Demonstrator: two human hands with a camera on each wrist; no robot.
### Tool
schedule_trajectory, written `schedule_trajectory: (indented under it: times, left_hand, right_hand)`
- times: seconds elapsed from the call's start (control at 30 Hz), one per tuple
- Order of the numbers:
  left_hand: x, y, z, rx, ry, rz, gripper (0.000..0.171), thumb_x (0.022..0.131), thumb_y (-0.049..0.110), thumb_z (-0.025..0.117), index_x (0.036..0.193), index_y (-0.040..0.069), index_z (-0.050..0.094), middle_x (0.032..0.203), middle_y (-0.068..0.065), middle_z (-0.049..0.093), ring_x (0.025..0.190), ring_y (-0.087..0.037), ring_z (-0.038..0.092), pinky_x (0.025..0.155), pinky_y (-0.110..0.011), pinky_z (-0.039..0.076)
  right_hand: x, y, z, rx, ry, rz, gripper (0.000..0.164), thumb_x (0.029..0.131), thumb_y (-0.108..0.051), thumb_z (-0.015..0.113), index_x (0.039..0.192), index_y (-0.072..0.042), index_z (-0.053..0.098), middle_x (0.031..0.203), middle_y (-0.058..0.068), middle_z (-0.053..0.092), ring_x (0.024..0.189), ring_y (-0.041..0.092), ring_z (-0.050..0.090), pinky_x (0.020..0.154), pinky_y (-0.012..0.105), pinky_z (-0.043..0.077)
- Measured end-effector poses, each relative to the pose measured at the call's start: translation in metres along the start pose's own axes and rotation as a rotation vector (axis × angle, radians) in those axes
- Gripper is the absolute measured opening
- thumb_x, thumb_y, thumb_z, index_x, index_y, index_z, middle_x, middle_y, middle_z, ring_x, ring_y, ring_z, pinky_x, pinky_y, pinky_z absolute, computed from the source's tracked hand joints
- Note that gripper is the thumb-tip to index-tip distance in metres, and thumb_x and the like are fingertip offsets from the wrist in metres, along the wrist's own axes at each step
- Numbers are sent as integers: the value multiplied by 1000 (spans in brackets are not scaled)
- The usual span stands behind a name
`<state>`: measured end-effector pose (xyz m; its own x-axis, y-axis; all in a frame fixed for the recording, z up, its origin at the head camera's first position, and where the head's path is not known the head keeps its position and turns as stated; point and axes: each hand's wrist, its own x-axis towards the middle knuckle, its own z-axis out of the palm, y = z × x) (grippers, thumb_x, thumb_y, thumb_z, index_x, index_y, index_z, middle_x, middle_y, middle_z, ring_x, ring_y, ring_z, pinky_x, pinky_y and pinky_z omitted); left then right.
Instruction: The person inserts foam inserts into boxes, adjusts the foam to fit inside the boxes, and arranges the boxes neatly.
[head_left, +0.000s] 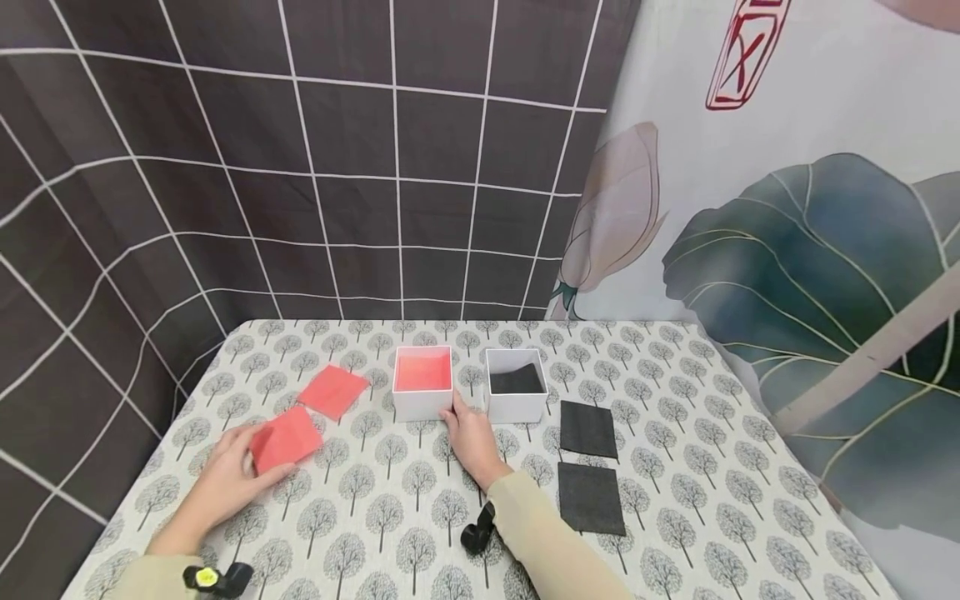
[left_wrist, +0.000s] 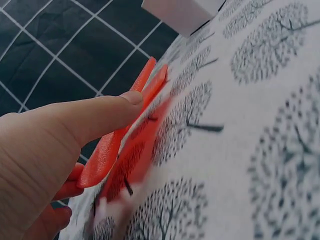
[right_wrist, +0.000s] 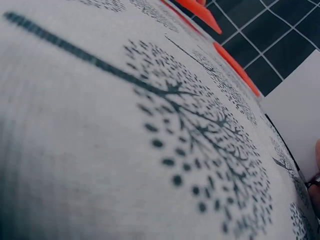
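Note:
In the head view my left hand point(head_left: 232, 471) pinches a red cloth square point(head_left: 287, 439) between thumb and fingers. The left wrist view shows the thumb on the raised red square point(left_wrist: 107, 152), close over the tablecloth. Another red cloth square point(head_left: 333, 392) lies just beyond it. My right hand point(head_left: 474, 437) touches the front right corner of a white box point(head_left: 420, 407) with red inside. At the right wrist view's edge, part of the hand shows beside the white box wall point(right_wrist: 295, 112).
Right of that box stands a second white box point(head_left: 517, 409) with black cloth inside. Two black cloth squares, a farther one point(head_left: 588, 429) and a nearer one point(head_left: 590, 498), lie at the right. The tree-print tablecloth point(head_left: 390, 533) covers the table; a dark gridded curtain point(head_left: 337, 208) hangs behind.

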<state>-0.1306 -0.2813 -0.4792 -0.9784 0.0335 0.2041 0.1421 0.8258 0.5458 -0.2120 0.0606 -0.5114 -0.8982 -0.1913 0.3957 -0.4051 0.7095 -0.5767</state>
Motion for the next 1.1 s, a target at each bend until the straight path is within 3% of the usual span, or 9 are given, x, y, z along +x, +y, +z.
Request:
schedule_trajectory:
  times: [0.27,0.57,0.9,1.1]
  left_hand:
    - [19,25,8,-43,-26,53,79,76,46,73,134,2,43,127,-23,39,101,-36,45,76,-62,44]
    - [57,70,12,-119,-54,91,81,78,46,71,138,3,39,145,-21,28,123,-39,32,82,-69,40]
    - [100,121,24,-128,-108,231,78,77,47,72,137,7,42,143,-16,34,129,-35,28,92,-66,37]
    - [121,133,34,-123,-145,278,73,78,44,72,136,8,45,143,-15,35,131,-37,25,96,-66,32]
  right_hand:
    - [0,1,-1,-18,11,15,49,94,-22,55,136,-1,44,102,20,66,91,30,65,80,39,54]
    - [-1,3,0,-27,49,-14,46,93,-21,57,133,-2,48,95,18,69,85,29,67,76,39,55]
    - [-2,4,3,-23,56,-14,43,93,-21,57,132,-4,49,96,17,68,87,29,67,77,39,55]
    - [-3,2,6,-44,81,-32,40,92,-22,58,129,-6,52,91,15,69,83,27,67,71,39,56]
